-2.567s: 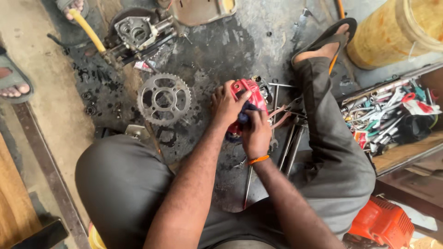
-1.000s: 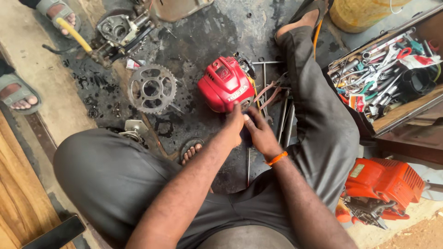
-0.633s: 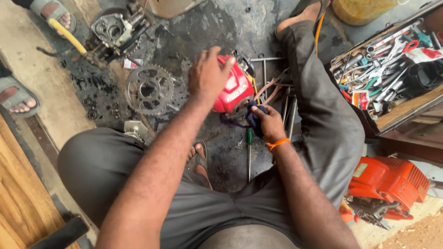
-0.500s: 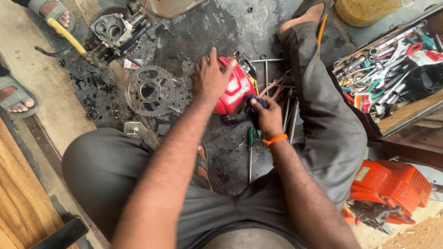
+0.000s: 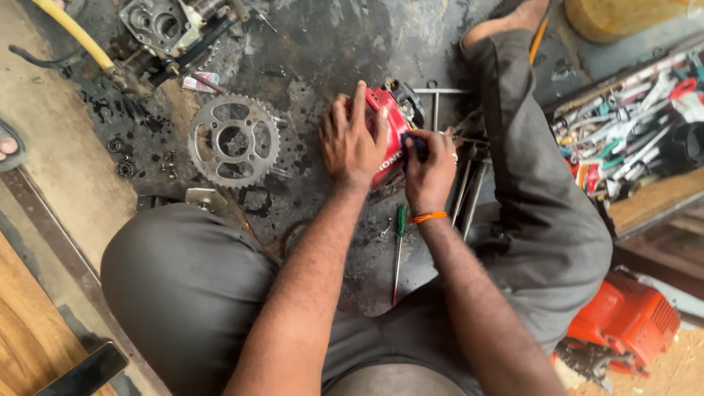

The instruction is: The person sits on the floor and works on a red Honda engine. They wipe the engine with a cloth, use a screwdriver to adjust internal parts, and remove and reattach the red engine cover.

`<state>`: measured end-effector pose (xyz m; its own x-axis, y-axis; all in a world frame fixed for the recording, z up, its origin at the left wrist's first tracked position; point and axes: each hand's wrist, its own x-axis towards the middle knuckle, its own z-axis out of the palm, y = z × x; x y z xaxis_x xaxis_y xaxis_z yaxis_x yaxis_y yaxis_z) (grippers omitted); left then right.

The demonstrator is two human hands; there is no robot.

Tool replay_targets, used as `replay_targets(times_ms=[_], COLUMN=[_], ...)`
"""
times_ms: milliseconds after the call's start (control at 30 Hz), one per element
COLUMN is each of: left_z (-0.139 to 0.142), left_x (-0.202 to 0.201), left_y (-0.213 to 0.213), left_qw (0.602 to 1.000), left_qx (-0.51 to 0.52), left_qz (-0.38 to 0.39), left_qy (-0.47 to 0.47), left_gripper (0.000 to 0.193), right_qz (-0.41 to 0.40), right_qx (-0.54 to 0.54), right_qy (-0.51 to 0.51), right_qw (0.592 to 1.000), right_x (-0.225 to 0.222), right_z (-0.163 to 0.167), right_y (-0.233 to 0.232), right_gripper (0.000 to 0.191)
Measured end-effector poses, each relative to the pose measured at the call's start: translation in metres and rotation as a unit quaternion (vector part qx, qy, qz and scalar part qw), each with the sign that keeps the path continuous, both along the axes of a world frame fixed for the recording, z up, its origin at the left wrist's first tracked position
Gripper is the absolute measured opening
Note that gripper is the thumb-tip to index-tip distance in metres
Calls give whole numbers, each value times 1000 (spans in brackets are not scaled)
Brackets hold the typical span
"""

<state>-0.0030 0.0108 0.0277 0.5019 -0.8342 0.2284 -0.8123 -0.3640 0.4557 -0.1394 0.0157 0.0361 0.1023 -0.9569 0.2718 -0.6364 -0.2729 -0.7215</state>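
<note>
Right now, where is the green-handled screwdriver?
In the head view, the green-handled screwdriver lies on the floor between the forearms, just below the right hand.

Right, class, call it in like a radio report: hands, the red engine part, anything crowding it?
Left hand flat on red engine cover. Right hand grips dark tool against it. Sprocket left, green-handled screwdriver below, both apart.

Person sitting on oil-stained floor, left hand (image 5: 350, 143) pressing flat on red engine cover (image 5: 390, 132), right hand (image 5: 430, 172) gripping dark-handled tool (image 5: 416, 144) against it, toothed sprocket (image 5: 234, 140) lying just left, green-handled screwdriver (image 5: 398, 253) lying below, open toolbox (image 5: 631, 132) sitting right.
</note>
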Motion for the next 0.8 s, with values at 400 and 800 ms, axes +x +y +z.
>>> replay_targets(times_ms=[400,800], left_z=[-3,-6], left_x=[0,1], left_y=[3,2], left_qw=[1000,1000], left_qx=[-29,-13], left_qz=[4,1], left_qy=[-9,-3], left_gripper=[59,58], right_qz=[-59,-57], right_qx=[220,198], right_qy=[-299,-239], right_qw=[927,949], right_x=[-12,-4], right_z=[-36,-45], right_y=[-14,-11], right_gripper=[19,29])
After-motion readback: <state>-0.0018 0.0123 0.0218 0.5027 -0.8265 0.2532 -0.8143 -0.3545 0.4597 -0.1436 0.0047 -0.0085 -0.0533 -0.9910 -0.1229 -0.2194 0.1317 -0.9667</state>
